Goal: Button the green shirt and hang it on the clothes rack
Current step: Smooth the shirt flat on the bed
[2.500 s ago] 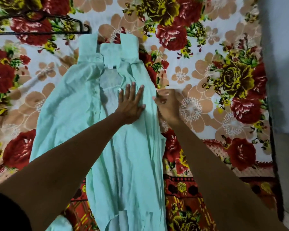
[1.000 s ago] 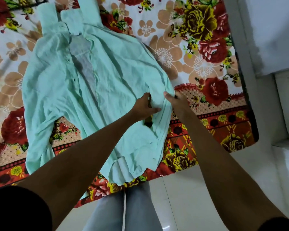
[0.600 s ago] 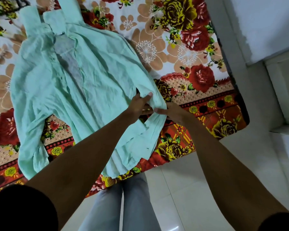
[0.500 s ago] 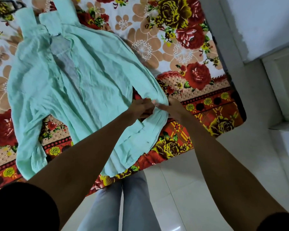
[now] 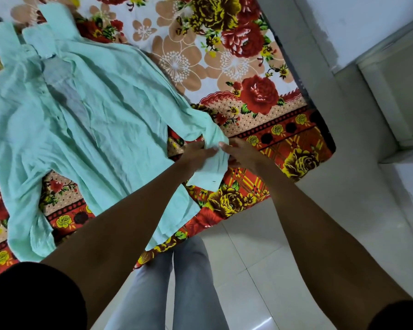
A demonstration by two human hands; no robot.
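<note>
We note left hand (image 5: 197,153) and right hand (image 5: 242,151) pinching the green shirt (image 5: 100,120) cuff (image 5: 212,167) between fingertips; advise holding it taut.

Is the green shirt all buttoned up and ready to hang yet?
Not yet. The pale green cotton shirt lies spread on the flowered bedsheet, its front open at the chest. Left hand and right hand hold its sleeve cuff. Buttoning the front and hanging remain.
</note>
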